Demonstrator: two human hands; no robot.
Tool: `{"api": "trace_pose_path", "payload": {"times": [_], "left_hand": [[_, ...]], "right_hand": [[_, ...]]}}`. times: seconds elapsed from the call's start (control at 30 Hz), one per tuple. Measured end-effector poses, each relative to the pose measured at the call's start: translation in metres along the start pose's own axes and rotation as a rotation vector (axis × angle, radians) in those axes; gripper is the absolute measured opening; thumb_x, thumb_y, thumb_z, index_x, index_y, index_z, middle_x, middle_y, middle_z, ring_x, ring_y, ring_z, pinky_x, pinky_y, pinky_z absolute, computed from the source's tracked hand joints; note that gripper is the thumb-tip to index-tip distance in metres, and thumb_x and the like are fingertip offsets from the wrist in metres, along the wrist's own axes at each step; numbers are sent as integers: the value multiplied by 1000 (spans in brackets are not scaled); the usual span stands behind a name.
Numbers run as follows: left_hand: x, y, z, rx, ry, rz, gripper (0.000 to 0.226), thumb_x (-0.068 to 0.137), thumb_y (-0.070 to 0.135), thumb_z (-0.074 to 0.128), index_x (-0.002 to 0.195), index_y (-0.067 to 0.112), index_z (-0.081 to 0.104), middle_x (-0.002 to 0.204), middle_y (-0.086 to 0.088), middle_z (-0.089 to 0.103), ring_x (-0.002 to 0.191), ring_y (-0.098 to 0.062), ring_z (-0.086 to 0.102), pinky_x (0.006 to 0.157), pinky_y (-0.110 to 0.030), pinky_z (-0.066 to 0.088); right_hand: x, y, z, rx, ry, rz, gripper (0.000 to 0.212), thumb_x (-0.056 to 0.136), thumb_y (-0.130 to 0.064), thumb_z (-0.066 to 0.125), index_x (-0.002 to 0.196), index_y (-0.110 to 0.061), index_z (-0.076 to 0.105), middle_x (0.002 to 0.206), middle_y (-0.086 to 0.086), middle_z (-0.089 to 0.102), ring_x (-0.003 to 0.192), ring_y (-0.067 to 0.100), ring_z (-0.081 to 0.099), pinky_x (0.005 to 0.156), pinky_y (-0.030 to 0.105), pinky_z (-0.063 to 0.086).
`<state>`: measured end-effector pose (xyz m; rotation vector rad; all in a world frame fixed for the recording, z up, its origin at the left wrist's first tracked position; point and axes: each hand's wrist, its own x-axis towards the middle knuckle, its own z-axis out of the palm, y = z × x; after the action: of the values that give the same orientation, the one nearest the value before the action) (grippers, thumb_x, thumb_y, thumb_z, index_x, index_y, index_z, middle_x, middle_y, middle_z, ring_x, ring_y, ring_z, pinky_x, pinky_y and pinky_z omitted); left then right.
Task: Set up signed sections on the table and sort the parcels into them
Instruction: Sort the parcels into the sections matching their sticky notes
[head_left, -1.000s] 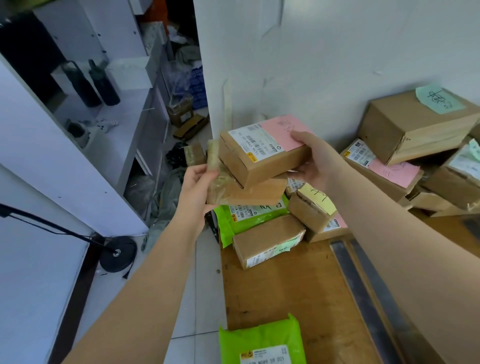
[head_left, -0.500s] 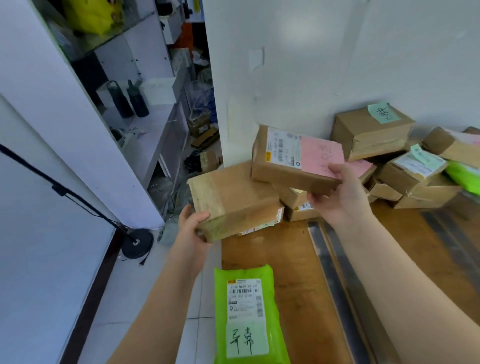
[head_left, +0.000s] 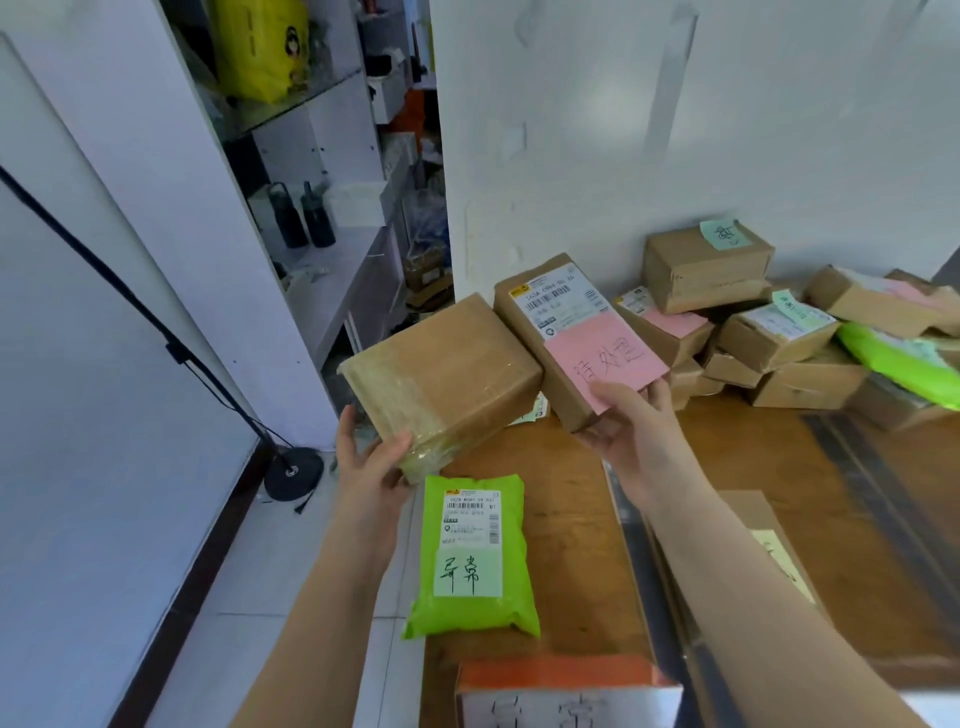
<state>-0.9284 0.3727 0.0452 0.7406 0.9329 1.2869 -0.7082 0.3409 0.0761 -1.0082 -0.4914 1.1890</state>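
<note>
The left hand (head_left: 371, 457) grips a plain brown taped cardboard box (head_left: 441, 382) above the wooden counter (head_left: 571, 545) edge, while the right hand (head_left: 631, 434) pinches a pink-labelled brown cardboard parcel (head_left: 576, 338) just beside that box.

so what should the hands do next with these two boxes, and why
Probably set the right hand's brown cardboard box with the pink note down first: its note is readable. The left hand's plain taped cardboard box shows no note, so turn it over after.

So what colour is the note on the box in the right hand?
Pink handwritten paper note, head view.
</note>
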Motion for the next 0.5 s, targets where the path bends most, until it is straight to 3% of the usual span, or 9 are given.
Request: {"api": "trace_pose_path", "payload": {"times": [0.1, 0.17, 0.3, 0.37, 0.43, 0.5], "left_hand": [[-11, 0, -7, 17, -25, 34, 98, 59, 20, 68, 145, 31, 23, 127, -7, 54, 98, -18, 62, 81, -37, 50], [-16, 0, -14, 30, -63, 62, 111, 48, 23, 75, 146, 31, 22, 130, -9, 52, 102, -20, 61, 82, -36, 49], [-30, 5, -26, 74, -55, 189, 107, 40, 29, 76, 135, 40, 27, 133, -9, 47, 114, -22, 55, 92, -36, 47], [-39, 8, -30, 160, -29, 284, 105, 39, 32, 78, 130, 46, 27, 132, -3, 45, 110, -16, 55, 90, -31, 49], [-49, 12, -34, 281, -5, 401, 107, 38, 33, 80, 128, 50, 25, 133, -2, 42, 106, -21, 54, 81, -26, 51], [-61, 13, -39, 411, -4, 509, 110, 41, 35, 82, 130, 53, 21, 135, -4, 39, 109, -30, 51, 90, -37, 50]], "right_hand": [[-17, 0, -2, 4, 44, 14, 39, 85, -6, 63, 116, -17, 43, 110, 9, 64, 77, 12, 66, 76, 40, 56], [-28, 0, -3, 4, 72, 17, 34, 84, -9, 63, 112, -17, 45, 106, 9, 65, 77, 12, 65, 69, 35, 55], [-52, 4, -3, 27, 141, -19, 33, 85, -9, 62, 113, -13, 45, 110, 13, 64, 93, 22, 64, 88, 42, 50], [-68, 7, 3, 9, 152, -51, 27, 86, -6, 60, 104, -20, 45, 106, 10, 65, 90, 21, 64, 87, 40, 50], [-83, 13, 12, -4, 134, -56, 28, 87, -5, 59, 103, -24, 46, 103, 7, 66, 87, 20, 64, 85, 40, 50], [-98, 19, 21, -7, 105, -35, 27, 88, -6, 57, 107, -22, 49, 100, 5, 67, 85, 18, 65, 83, 39, 51]]}}
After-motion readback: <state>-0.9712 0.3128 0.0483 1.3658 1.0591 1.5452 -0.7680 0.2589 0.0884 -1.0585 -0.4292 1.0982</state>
